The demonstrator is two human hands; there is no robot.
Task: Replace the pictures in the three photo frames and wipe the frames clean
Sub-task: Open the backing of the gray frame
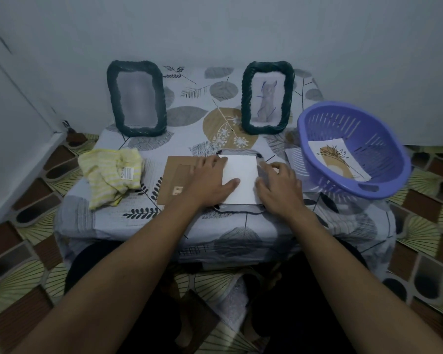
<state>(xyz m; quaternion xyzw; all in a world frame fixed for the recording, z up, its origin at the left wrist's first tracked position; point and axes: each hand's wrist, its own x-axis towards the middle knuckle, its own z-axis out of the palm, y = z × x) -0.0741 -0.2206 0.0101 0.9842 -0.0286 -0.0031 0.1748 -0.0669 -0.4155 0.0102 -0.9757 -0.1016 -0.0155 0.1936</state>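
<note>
Two dark woven photo frames stand at the back of the table: the left frame (136, 100) shows a blurred picture, the right frame (266, 97) shows a cat drawing. A third frame (237, 209) lies face down near the front edge, mostly hidden under a white sheet (242, 175). My left hand (207, 180) rests flat on the sheet's left side, thumb across it. My right hand (279, 186) has curled fingers at the sheet's right edge. A brown backing board (175, 178) lies under my left hand.
A yellow striped cloth (110, 176) lies crumpled at the table's left. A purple plastic basket (353, 149) at the right holds a picture of a brown plant (336, 159), with another paper (293, 155) under its rim. The table (189, 103) wears a leaf-patterned cover.
</note>
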